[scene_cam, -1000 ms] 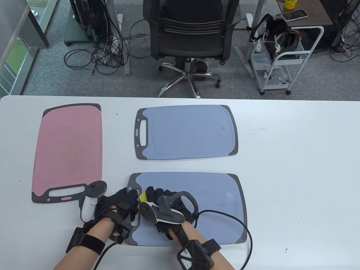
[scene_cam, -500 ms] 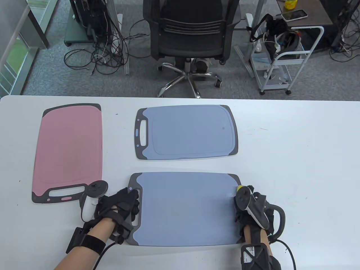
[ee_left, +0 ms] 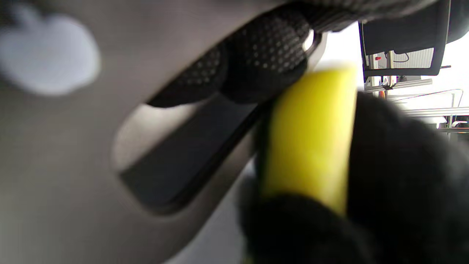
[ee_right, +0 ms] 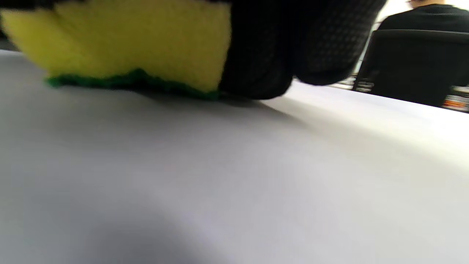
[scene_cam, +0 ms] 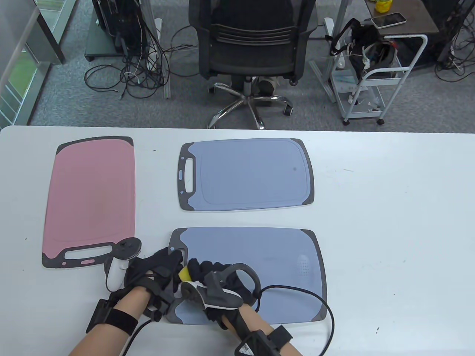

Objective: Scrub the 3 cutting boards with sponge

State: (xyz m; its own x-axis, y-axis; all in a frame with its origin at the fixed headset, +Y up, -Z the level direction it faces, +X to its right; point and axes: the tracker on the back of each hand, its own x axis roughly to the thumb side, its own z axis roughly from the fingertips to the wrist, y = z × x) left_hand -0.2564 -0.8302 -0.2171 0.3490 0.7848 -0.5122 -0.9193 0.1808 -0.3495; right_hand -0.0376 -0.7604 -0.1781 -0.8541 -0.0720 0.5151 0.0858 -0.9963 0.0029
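Note:
Three cutting boards lie on the white table: a pink board [scene_cam: 89, 196] at the left, a blue board [scene_cam: 246, 174] at the back, and a larger blue board [scene_cam: 259, 256] at the front. My right hand [scene_cam: 202, 272] grips a yellow sponge [scene_cam: 184, 273] [ee_right: 121, 40] [ee_left: 311, 135] with a green scouring underside, pressed flat on the front board near its handle end. My left hand [scene_cam: 163, 269] rests on that board's grey handle end, its fingers [ee_left: 256, 62] lying by the handle slot.
An office chair [scene_cam: 252, 40] stands beyond the table's far edge, with a white cart [scene_cam: 371, 74] to its right. A black cable [scene_cam: 319, 300] loops from my right wrist across the front board's right half.
My right hand swept the sponge from the board's left end to its right edge, then back to the left end beside my left hand. The left hand stayed put.

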